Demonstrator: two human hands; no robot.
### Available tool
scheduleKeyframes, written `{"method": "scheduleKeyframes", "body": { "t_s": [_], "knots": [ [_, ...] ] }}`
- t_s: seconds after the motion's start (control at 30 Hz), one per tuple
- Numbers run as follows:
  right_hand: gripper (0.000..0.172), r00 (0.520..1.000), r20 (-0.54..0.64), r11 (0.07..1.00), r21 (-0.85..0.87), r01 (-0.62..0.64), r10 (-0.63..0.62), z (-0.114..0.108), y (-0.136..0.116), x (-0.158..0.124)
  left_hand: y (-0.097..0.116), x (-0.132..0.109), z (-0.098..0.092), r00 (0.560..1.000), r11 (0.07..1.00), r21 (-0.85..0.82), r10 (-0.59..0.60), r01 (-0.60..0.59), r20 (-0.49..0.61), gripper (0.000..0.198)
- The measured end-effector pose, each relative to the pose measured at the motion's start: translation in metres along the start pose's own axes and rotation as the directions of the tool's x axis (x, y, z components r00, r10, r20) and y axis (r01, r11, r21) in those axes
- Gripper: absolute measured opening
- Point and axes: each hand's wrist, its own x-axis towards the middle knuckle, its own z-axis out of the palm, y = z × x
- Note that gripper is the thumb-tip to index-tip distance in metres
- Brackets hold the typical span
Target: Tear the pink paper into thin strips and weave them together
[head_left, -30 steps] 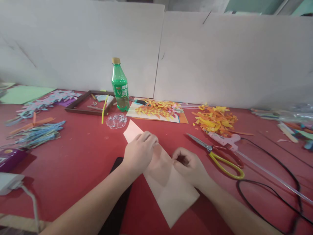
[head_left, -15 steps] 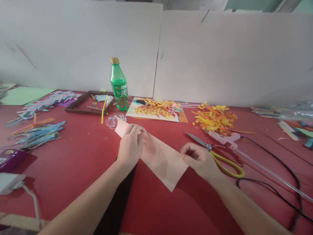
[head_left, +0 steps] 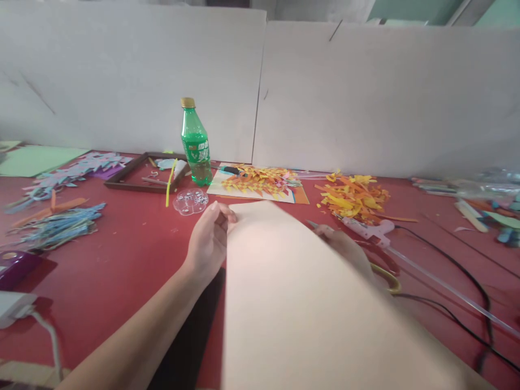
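A pale cream sheet of paper [head_left: 300,292] rises close to the camera and fills the lower middle of the head view. At its upper left edge, my left hand [head_left: 209,235] is closed with the fingertips pinching the paper. My right hand [head_left: 345,244] is at the sheet's right edge, fingers curled, partly hidden behind the paper. Just behind that hand lie scissors, with a yellow handle [head_left: 388,279] showing and most of the blades covered. A pink glue gun [head_left: 368,230] rests to the right of them.
A green bottle [head_left: 196,143] stands at the back beside a dark frame [head_left: 134,187]. A clear bead dish [head_left: 190,202] sits in front. Orange and yellow paper strips [head_left: 353,197] are piled at right, blue strips [head_left: 67,227] at left. A black cord [head_left: 450,252] crosses the right side.
The paper has swung up from lying slanted over the table to stand large before the camera. My left hand has turned palm inward; my right hand is now partly covered by the sheet.
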Motion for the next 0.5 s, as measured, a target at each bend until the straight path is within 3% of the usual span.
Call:
{"method": "scheduleKeyframes", "body": {
  "t_s": [0.13, 0.2, 0.27, 0.37, 0.5],
  "knots": [
    [0.035, 0.958, 0.216, 0.981, -0.095, -0.17, 0.187, 0.013, 0.011, -0.009, -0.006, -0.012, 0.008, 0.952, 0.98, 0.061, -0.201, 0.192, 0.231, 0.024],
    [0.037, 0.938, 0.276, 0.975, -0.124, -0.183, 0.211, 0.02, 0.015, -0.013, -0.015, -0.016, 0.009, 0.905, 0.962, 0.202, -0.248, 0.186, 0.345, 0.026],
    [0.034, 0.943, 0.257, 0.974, -0.135, -0.183, 0.213, 0.024, 0.018, -0.015, -0.023, -0.019, 0.009, 0.88, 0.925, 0.345, -0.289, 0.156, 0.377, 0.026],
    [0.037, 0.974, 0.15, 0.981, -0.113, -0.156, 0.172, 0.023, 0.021, -0.013, -0.028, -0.02, 0.008, 0.891, 0.831, 0.55, -0.312, 0.087, 0.33, 0.042],
    [0.044, 0.999, 0.015, 0.991, -0.123, -0.05, 0.052, 0.018, 0.025, -0.006, -0.028, -0.02, 0.008, 0.905, 0.852, 0.512, -0.298, 0.109, 0.303, 0.057]
  ]
}}
